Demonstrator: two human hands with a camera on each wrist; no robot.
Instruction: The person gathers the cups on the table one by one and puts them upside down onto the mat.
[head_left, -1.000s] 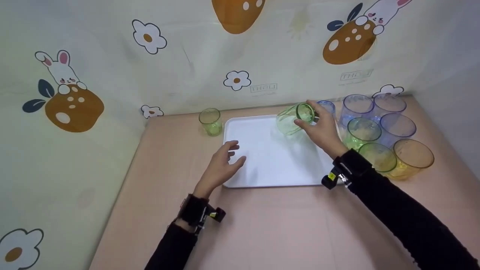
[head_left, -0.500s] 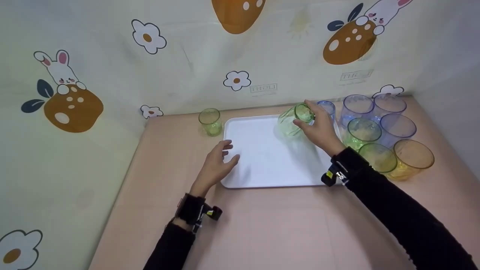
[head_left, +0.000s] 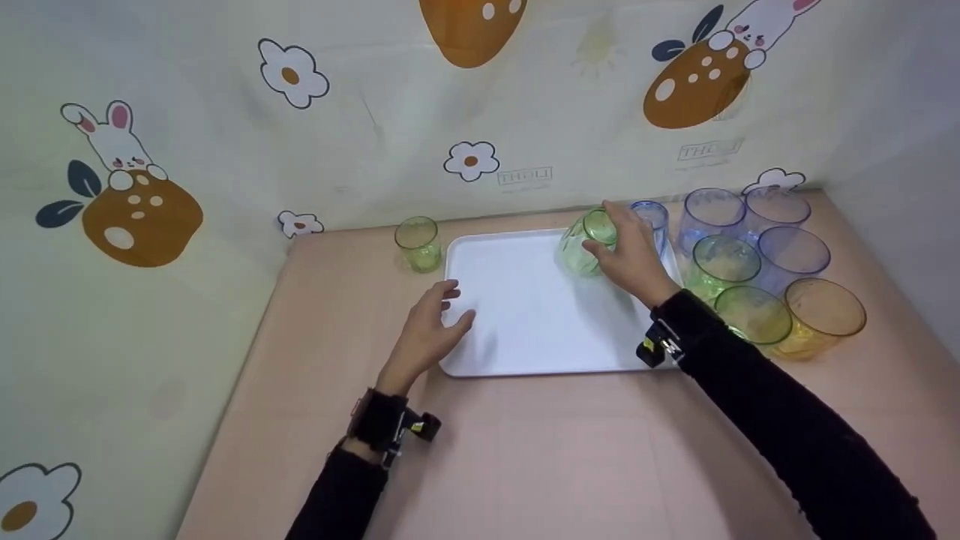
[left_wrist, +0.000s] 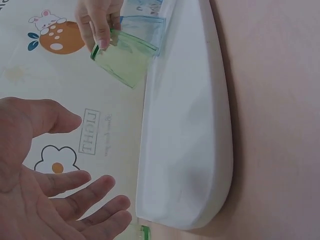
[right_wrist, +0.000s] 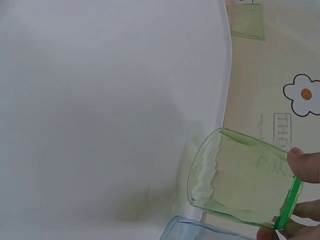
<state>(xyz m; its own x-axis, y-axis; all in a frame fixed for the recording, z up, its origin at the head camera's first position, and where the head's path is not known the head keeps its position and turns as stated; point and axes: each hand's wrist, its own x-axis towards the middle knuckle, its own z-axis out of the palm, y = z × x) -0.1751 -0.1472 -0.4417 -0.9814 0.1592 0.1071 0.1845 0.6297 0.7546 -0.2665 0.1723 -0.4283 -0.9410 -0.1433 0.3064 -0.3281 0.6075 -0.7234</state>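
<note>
Because the green glass (head_left: 576,251) is turned with its thick base up and its mouth down, the right hand (head_left: 636,255) pinches it near the base, thumb on one side and fingers on the other; this probably leaves the rim end free. The glass tilts over the upper right part of the white tray (head_left: 525,315), in the upper right of the head view; whether its rim touches the tray, I cannot tell. The right wrist bends over it from the right, forearm running to the lower right corner.

Just beside the hand, a blue glass (head_left: 658,220) also appears to stand mouth down. At the right of the frame, a cluster of upright glasses (head_left: 739,259) seems grouped close so the tray has room. The left hand (head_left: 426,326) holds nothing, fingers loosely bent and thumb apart, by the tray's left edge. Above it, left of the tray, stands a lone green glass (head_left: 418,251).
</note>
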